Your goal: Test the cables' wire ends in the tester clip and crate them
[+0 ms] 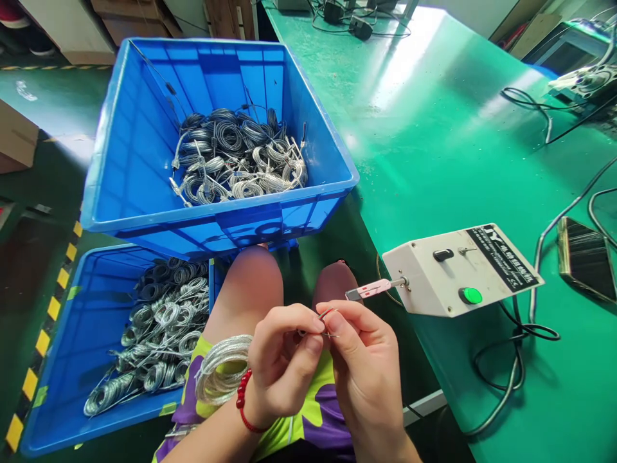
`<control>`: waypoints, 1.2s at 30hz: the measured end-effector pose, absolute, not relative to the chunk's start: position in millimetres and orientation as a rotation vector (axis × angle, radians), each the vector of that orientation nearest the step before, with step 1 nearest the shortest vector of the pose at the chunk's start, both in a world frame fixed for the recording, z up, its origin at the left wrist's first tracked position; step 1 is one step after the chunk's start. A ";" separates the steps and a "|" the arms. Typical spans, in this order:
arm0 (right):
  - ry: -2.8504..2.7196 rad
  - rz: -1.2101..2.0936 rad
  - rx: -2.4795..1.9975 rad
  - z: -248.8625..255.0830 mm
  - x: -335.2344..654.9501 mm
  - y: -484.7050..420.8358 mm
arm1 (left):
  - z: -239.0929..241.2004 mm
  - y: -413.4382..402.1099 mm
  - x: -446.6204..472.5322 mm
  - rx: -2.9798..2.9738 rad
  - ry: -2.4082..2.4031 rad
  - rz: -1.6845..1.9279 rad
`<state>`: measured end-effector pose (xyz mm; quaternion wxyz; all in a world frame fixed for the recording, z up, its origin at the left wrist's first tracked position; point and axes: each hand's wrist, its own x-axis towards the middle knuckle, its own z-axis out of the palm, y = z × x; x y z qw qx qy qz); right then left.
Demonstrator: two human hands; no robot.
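My left hand [289, 357] pinches the end of a cable, and thin red and dark wires [326, 314] show between the fingertips. My right hand [361, 354] meets it there, thumb and forefinger closed on the same wire ends, where fine bare strands stick out. The clear silvery cable's coil [222, 370] hangs beside my left wrist, over my lap. Just beyond my right hand, a pinkish rod-like tip [369, 289] juts from a white box-shaped machine [424, 276] with a green button [470, 296].
A blue crate [222, 215] holds several dark and silvery cable coils. Another blue crate [43, 411] with more coils stands lower left. The green table [434, 180] carries the machine, a phone-like dark slab [585, 257] and loose black cables [513, 360].
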<state>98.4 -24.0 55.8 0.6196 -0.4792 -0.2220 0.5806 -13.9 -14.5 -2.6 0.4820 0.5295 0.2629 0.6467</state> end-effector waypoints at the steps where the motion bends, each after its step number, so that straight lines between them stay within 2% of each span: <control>1: -0.522 1.325 -1.111 54.8 98.2 -25.1 | -2.9 -14.3 -13.6 1.294 0.646 1.576; 10: -0.640 1.270 -1.129 51.9 95.1 -44.1 | 2.7 -16.7 -7.6 1.309 0.744 1.610; 14: -0.799 1.141 -1.218 56.5 96.9 -54.6 | 9.5 -18.8 -6.0 1.304 0.730 1.575; 18: -0.813 0.972 -1.344 56.5 105.8 -64.8 | 33.3 -20.4 -6.1 1.446 0.770 1.442; 23: -0.632 0.827 -1.419 55.3 112.0 -59.3 | 62.1 -27.2 -24.2 1.761 1.191 1.178; 29: -0.775 0.773 -1.404 56.5 94.8 -44.9 | 25.7 -75.3 -60.3 2.113 1.493 0.543; 32: -0.987 0.794 -1.459 61.2 93.9 -35.0 | -0.2 -100.2 -73.5 2.219 1.693 0.499; 36: -1.350 0.951 -1.491 70.0 101.7 -21.9 | -11.2 -107.2 -95.3 2.069 1.825 0.569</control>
